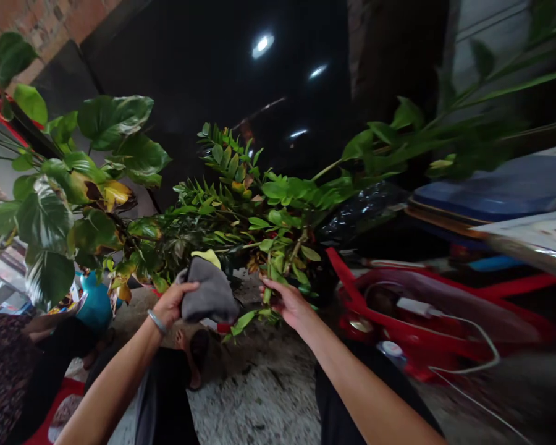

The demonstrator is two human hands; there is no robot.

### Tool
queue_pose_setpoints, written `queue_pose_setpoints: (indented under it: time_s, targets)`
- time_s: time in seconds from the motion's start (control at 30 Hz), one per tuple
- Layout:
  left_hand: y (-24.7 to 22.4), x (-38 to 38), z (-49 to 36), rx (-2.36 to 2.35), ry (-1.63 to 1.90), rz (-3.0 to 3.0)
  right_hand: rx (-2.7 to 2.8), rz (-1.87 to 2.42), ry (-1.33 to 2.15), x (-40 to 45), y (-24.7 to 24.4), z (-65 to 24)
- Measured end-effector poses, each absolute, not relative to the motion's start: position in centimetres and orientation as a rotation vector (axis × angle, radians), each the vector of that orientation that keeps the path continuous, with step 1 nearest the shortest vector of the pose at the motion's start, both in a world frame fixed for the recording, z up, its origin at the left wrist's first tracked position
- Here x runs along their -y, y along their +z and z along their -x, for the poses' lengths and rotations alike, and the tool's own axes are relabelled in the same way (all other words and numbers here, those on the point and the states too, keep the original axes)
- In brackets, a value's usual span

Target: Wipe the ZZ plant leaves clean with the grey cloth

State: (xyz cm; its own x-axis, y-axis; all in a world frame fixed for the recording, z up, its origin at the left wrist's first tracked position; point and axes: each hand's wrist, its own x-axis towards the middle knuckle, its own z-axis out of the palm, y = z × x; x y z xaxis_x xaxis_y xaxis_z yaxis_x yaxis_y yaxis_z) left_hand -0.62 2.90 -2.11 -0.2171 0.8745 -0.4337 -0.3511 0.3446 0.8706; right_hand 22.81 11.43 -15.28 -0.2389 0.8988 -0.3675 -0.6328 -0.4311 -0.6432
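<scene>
A folded grey cloth with a yellow-green patch at its top edge is gripped in my left hand, thumb pressed on its near side. My right hand pinches a green plant stem low on a leafy potted plant. The cloth and the stem are apart, with a narrow gap between them. Small oval leaves hang around and below my right fingers. The plant's pot is mostly hidden by leaves and shadow.
Broad-leaved foliage, partly yellowed, rises at the left. A person in patterned clothing sits at lower left near a turquoise object. On the right stands a red plastic basket with a white cable. Behind is a dark glossy panel.
</scene>
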Motion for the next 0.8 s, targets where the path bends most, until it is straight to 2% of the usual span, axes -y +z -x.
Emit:
queue_pose_setpoints:
  time_s: [0.07,0.13,0.27,0.33,0.53,0.6,0.7,0.8]
  targets:
    - [-2.2,-1.9,0.1,-1.387,1.167,-0.618,0.474,0.841,1.865,-11.5,-15.4,-23.2]
    - [0.0,-1.9,0.0,-1.362,1.203,-0.671,0.505,0.81,1.874,-11.7,-15.5,-23.6]
    - [5.8,-5.2,0.5,-1.246,1.511,-0.709,0.512,0.815,1.889,-11.6,-15.2,-23.4]
    - [6.3,-7.1,0.5,-1.239,1.568,-0.714,0.491,0.835,1.899,-11.5,-14.9,-23.1]
    - [-1.6,-6.0,-0.8,-1.455,1.272,-0.635,0.437,0.853,1.892,-11.1,-14.3,-23.0]
    - [-2.6,-4.2,-1.0,-1.432,1.116,-0.751,0.462,0.824,1.906,-11.2,-14.5,-23.3]
    - [0.4,-3.6,-0.8,-1.331,1.126,-0.905,0.503,0.802,1.914,-11.5,-14.9,-23.6]
    - [5.1,-5.9,-0.1,-1.248,1.417,-0.952,0.503,0.826,1.901,-11.6,-15.2,-23.3]
